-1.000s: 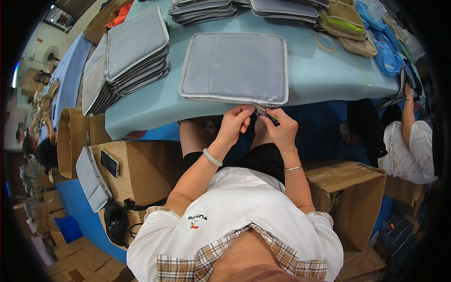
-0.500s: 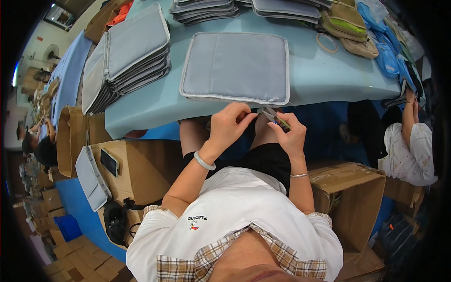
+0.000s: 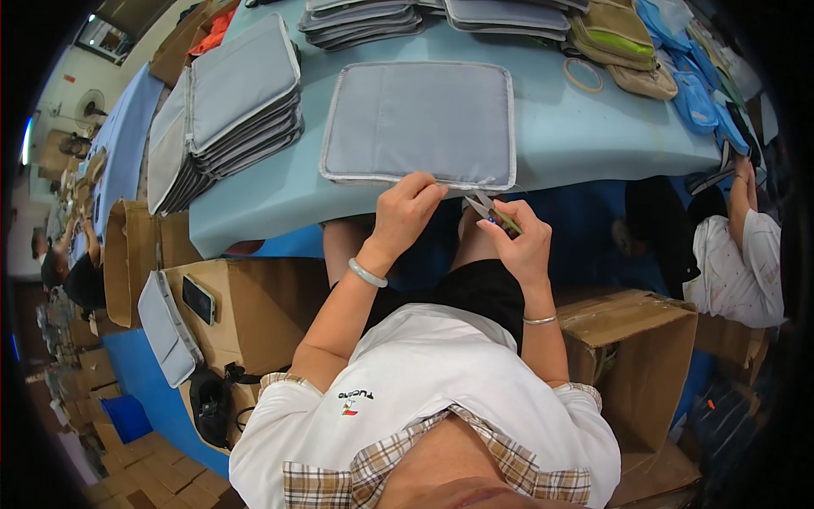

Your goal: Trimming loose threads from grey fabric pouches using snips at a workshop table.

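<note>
A grey padded panel (image 3: 415, 119) with pale bound edges lies flat at the table's near side. At its near edge, my left hand (image 3: 407, 209) is closed in a pinch, fingertips on the border. Whether a thread is also caught there is too small to tell. My right hand (image 3: 524, 239) grips a pair of thread snips (image 3: 492, 212), greenish at the handle. Their blades are parted and point up and left, just below the panel's near right corner. A fine loose thread (image 3: 519, 187) sticks out at that corner.
A tall stack of similar panels (image 3: 242, 93) stands left on the blue-covered table (image 3: 593, 144), more stacks (image 3: 360, 24) behind. A tape roll (image 3: 583, 75) and beige pouches (image 3: 615, 38) sit right. Cardboard boxes (image 3: 254, 297) flank my legs; one bears a phone (image 3: 198, 299). Another person (image 3: 733, 263) sits right.
My left hand has moved left and up, from beside the snips to the panel's near edge. The panel has shifted slightly left. My right hand still holds the snips in nearly the same place.
</note>
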Demonstrator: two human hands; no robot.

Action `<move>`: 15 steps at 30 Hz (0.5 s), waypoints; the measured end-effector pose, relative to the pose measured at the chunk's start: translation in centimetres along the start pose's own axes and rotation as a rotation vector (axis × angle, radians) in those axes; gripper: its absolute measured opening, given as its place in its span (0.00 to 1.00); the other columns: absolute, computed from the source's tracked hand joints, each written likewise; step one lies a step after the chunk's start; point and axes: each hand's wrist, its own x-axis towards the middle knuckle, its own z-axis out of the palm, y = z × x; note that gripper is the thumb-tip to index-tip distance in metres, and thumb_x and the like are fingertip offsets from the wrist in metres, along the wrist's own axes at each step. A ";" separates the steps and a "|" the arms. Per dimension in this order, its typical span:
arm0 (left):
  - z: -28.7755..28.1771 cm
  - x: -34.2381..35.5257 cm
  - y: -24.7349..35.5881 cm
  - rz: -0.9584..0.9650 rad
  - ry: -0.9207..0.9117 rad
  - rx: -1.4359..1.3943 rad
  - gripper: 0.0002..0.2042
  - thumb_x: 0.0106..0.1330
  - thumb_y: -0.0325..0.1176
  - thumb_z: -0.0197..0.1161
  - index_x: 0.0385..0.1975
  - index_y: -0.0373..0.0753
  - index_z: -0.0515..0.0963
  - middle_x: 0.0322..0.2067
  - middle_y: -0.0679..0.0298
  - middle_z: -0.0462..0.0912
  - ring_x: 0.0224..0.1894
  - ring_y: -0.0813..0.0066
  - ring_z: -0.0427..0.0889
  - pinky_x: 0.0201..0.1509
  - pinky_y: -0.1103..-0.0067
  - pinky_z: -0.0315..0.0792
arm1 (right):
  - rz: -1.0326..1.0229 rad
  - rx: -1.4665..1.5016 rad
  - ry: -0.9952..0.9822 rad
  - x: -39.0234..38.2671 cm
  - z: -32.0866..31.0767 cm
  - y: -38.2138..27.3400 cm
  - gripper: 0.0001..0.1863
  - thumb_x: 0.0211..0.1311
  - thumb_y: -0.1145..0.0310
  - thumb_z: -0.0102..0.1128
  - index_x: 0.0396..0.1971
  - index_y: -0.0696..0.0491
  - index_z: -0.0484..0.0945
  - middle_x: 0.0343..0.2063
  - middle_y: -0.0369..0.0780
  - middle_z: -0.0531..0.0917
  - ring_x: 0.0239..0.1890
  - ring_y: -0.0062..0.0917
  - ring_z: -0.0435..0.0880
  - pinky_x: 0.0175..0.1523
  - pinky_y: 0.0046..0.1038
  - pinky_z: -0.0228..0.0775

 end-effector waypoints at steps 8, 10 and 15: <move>-0.1 0.1 -0.1 -0.043 0.020 -0.034 0.06 0.55 0.25 0.68 0.29 0.41 0.78 0.29 0.66 0.78 0.27 0.68 0.79 0.27 0.76 0.73 | 0.016 -0.029 -0.049 -0.4 -0.6 0.0 0.15 0.48 0.68 0.75 0.34 0.57 0.80 0.24 0.40 0.84 0.25 0.23 0.84 0.31 0.20 0.74; -0.3 0.3 -0.3 -0.048 0.026 -0.039 0.05 0.55 0.25 0.69 0.28 0.41 0.78 0.29 0.66 0.78 0.26 0.68 0.79 0.27 0.76 0.73 | -0.047 0.042 -0.015 -0.6 -0.8 0.4 0.16 0.48 0.70 0.75 0.36 0.57 0.80 0.24 0.39 0.84 0.25 0.19 0.82 0.32 0.19 0.73; -2.0 0.5 -2.1 -0.145 0.052 0.011 0.06 0.55 0.24 0.66 0.31 0.42 0.78 0.32 0.66 0.78 0.30 0.64 0.80 0.30 0.73 0.74 | 0.018 0.121 0.024 -1.1 -2.3 2.1 0.15 0.49 0.73 0.74 0.37 0.59 0.80 0.26 0.37 0.84 0.27 0.14 0.79 0.33 0.17 0.72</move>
